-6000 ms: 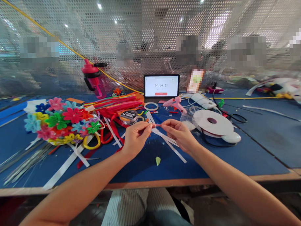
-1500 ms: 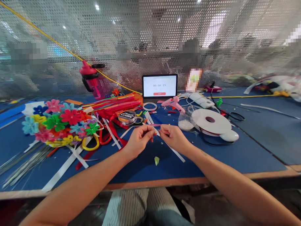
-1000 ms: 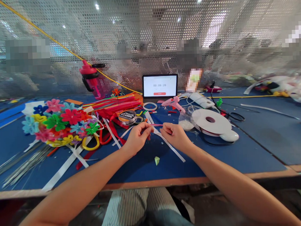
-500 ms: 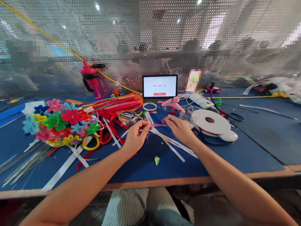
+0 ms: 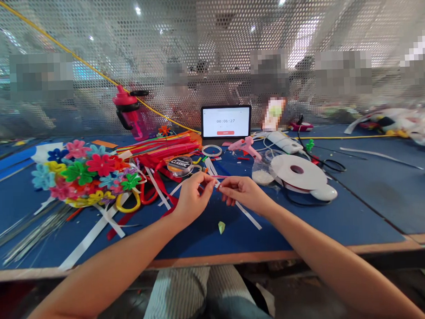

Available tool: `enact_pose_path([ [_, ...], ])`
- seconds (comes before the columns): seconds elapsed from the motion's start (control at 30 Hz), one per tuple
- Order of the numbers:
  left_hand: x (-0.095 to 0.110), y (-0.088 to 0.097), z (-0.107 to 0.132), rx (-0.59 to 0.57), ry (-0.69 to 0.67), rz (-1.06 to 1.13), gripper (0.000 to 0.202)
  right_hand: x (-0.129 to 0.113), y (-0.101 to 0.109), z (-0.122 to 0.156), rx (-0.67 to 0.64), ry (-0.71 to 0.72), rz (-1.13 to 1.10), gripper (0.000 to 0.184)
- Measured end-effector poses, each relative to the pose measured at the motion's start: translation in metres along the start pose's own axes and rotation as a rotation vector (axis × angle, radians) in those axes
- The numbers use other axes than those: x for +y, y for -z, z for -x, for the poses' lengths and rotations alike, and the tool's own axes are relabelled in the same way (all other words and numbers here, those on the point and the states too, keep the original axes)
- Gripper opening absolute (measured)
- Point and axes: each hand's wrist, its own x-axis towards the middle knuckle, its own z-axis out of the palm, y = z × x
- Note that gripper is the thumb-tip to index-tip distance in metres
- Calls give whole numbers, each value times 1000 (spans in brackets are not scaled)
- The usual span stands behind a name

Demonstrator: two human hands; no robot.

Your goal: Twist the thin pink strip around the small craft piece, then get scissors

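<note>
A short pink pipe cleaner (image 5: 220,177) spans the gap between my two hands, just above the table. My left hand (image 5: 196,195) is closed, with thumb and forefinger pinching its left end. My right hand (image 5: 243,192) has its fingertips drawn together close to the left ones, closed at the same pipe cleaner; the exact contact is partly hidden by the fingers. White paper strips (image 5: 248,215) lie beneath my right hand. Below the hands on the blue table is a small pale green piece (image 5: 221,227).
Bunched fuzzy flowers (image 5: 90,168), yellow-handled scissors (image 5: 128,202) and wire stems (image 5: 37,233) lie left. Behind are pipe cleaners (image 5: 163,147), a pink bottle (image 5: 132,113), a tablet (image 5: 225,122) and a pink glue gun (image 5: 246,147). A white ribbon spool (image 5: 286,171) stands right.
My right hand has moved left and slightly down, its fingers curling in until the fingertips come near my left hand's. The left hand has shifted only slightly.
</note>
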Motion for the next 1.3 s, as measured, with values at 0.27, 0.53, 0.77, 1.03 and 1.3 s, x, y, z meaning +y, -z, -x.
enact_pose_path([
  [0.27,-8,0,-3,5,139,164,28,-4,6,2,68,132,148,29],
  [0.53,-1,11,-9,213,-113,-56,22,-1,8,1,71,140,155,30],
  [0.77,0,2,1,-109,-164,-133,20,0,7,1,67,201,247,24],
  [1.03,-4,2,1,-120,-234,-352,8,1,5,4,101,303,532,21],
  [1.3,0,4,1,-165,-172,-213,9,-1,5,4,150,371,651,18],
])
